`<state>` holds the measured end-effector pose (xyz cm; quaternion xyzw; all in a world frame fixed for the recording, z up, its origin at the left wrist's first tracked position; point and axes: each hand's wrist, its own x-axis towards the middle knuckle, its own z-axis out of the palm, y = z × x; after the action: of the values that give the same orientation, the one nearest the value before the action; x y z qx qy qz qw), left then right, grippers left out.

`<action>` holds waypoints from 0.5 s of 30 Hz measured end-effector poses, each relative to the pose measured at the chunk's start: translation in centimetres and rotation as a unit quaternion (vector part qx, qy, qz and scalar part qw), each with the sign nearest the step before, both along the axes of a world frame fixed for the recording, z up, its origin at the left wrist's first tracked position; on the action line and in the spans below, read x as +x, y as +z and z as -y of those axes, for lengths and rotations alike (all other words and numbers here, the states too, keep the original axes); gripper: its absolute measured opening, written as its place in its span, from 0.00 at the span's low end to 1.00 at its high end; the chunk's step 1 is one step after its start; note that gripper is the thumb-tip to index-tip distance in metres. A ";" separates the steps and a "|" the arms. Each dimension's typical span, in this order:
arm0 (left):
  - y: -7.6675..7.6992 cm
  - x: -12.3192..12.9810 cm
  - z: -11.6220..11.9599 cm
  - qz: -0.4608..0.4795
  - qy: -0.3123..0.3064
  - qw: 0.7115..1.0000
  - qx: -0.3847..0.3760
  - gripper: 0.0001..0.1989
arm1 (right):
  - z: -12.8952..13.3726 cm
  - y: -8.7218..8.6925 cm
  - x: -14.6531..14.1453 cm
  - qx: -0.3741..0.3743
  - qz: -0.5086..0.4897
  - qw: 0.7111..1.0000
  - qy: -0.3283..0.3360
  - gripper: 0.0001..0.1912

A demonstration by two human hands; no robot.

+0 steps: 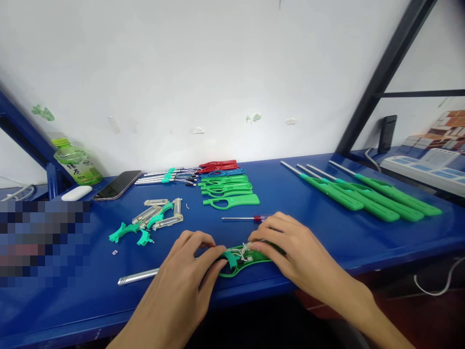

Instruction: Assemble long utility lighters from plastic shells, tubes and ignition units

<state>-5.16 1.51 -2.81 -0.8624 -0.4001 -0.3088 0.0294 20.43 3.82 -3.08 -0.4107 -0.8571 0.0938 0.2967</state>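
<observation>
An opened green lighter casing (250, 260) lies near the table's front edge, with white wires and a teal trigger piece (231, 260) inside. My left hand (192, 271) is closed at the casing's left end, its thumb and fingertips pinching at the teal piece. A silver metal tube (138, 277) sticks out to the left from beneath that hand. My right hand (286, 242) has its fingers pressed together on a small clear part (247, 247) at the middle of the casing. Behind it lies a screwdriver (240, 218), its handle partly covered by my right hand.
Green, blue and red casing halves (232, 201) lie at the back, beside metal rods (156, 181). Clear tanks (169, 222) and teal triggers (123, 232) lie left. Several green lighters (378, 201) lie right. A phone (118, 185), white mouse (76, 193) and bottle (77, 162) stand back left.
</observation>
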 end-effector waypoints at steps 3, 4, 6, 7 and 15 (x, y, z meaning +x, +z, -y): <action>-0.1 0.0 0.1 -0.034 0.005 0.999 0.023 0.14 | 0.1 0.1 0.0 -0.014 -0.006 1.000 0.007 0.13; -0.1 0.0 0.1 -0.046 0.007 0.998 0.029 0.17 | 0.2 0.1 0.1 -0.017 -0.009 1.000 0.010 0.13; -0.1 -0.1 0.2 -0.064 0.008 0.997 0.038 0.20 | 0.2 0.2 0.2 -0.022 -0.016 1.000 0.014 0.13; -0.1 -0.1 0.2 -0.068 0.008 0.997 0.040 0.21 | 0.3 0.2 0.2 -0.023 -0.020 0.999 0.015 0.13; -0.2 -0.3 -0.1 -0.053 -0.011 0.998 0.042 0.23 | 0.2 0.1 0.4 -0.013 -0.036 0.999 0.022 0.13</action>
<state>-5.47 1.60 -2.97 -0.8799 -0.3749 -0.2798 0.0829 20.79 3.60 -2.93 -0.3919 -0.8533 0.1266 0.3198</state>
